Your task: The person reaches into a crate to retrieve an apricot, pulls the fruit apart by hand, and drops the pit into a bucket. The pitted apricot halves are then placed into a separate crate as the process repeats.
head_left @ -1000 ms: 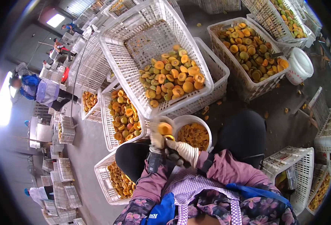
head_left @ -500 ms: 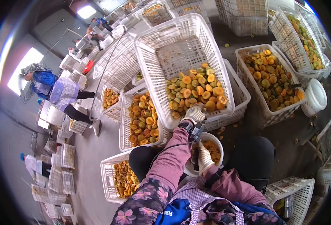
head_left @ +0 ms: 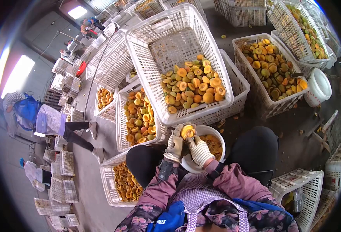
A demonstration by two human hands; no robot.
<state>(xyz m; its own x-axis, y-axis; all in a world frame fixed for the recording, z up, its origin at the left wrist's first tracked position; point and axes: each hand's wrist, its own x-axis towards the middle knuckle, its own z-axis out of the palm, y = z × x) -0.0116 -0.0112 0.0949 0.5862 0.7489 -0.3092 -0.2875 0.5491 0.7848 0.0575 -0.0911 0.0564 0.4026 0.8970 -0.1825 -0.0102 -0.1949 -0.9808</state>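
Above a white bucket [head_left: 221, 144] holding orange fruit pieces, both gloved hands meet at one cut fruit [head_left: 188, 132]. My left hand [head_left: 175, 144] closes its fingers round the fruit from the left side. My right hand [head_left: 199, 150] is closed beside it, with something dark between its fingers that I cannot make out. Just beyond is a large tilted white crate [head_left: 160, 98] with halved fruit [head_left: 195, 83] gathered at its near end.
A crate of halved fruit [head_left: 139, 120] and one of smaller pieces [head_left: 126, 181] lie left. Another full crate [head_left: 271, 69] and white buckets [head_left: 318, 88] are at right. A person in a blue-and-white top [head_left: 48, 118] walks at left. An empty-framed crate [head_left: 302, 178] lies near right.
My left hand has drawn back from the large crate to my right hand above the bucket, now with a cut fruit. The walking person appears farther left and lower.
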